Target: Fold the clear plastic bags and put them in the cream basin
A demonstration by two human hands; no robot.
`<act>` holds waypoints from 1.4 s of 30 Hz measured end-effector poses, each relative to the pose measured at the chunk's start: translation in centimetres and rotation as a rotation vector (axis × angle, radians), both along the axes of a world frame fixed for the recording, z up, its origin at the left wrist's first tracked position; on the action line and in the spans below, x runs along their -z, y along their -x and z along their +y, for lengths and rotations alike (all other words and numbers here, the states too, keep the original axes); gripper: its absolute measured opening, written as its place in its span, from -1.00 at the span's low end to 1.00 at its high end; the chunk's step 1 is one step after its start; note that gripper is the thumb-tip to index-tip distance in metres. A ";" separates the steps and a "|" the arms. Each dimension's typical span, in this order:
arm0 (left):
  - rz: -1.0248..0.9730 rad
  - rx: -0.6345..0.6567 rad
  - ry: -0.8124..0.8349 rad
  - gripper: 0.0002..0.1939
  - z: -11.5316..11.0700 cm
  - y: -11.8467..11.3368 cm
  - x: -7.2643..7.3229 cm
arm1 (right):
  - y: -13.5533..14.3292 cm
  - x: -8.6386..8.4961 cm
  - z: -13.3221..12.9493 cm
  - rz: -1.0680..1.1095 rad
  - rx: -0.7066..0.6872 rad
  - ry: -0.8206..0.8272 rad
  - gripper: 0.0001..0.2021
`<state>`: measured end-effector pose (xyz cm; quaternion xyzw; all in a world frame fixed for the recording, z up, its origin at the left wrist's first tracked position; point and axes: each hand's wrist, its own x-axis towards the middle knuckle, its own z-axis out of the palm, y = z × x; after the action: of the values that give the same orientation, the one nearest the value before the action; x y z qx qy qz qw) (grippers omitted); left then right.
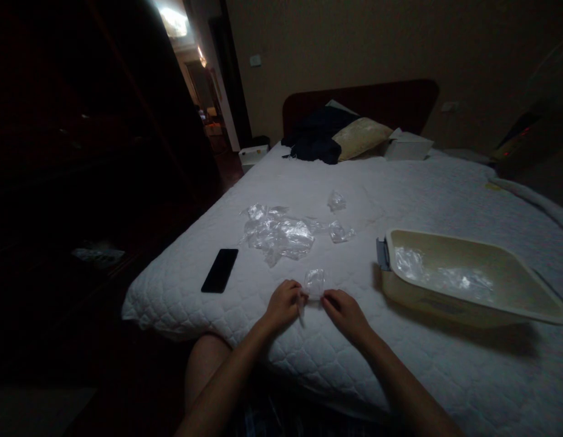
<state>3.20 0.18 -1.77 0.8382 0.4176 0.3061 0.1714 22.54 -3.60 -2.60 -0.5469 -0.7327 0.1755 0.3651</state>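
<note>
Near the front edge of the bed, a small clear plastic bag (314, 281) is folded into a flat, roughly square shape. My left hand (285, 303) pinches its near left side, and a loose strip of plastic hangs below those fingers. At the near right corner, the thumb and fingertips of my right hand (347, 312) are closed on the same bag. Just beyond lies a spread heap of crumpled clear plastic bags (283, 235). Two smaller pieces rest to its right, a crumpled bag (340, 232) and, farther back, another bag (336, 201).
A cream plastic bin (445, 306) with clear bags inside stands at right on the white quilted bed (172, 303). A black phone (220, 271) lies at left. Dark cloth (317, 136), a yellowish pillow (361, 138) and a white box (409, 147) sit by the headboard (363, 91).
</note>
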 end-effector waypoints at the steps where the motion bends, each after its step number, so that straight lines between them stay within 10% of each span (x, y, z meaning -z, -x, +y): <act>1: 0.011 -0.016 0.016 -0.84 0.0 -0.2 0.0 | 0.0 0.0 0.0 0.003 0.003 0.012 -0.83; 19: 0.177 -0.312 0.082 -0.87 0.7 -2.9 -0.8 | 1.1 -0.6 0.2 -0.104 0.096 -0.159 -0.75; 33: 0.232 -0.324 0.115 -0.84 0.7 -3.3 -1.9 | 1.1 0.1 0.0 -0.327 0.112 -0.435 -0.62; 42: 0.129 -0.296 0.249 -0.74 1.2 -2.6 -1.8 | 1.4 -0.3 0.3 -0.448 0.026 -0.304 -0.66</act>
<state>5.83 1.33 0.04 0.7580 0.5808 0.2196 0.1998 21.14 -3.26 -2.31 -0.5204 -0.8060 -0.0668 0.2741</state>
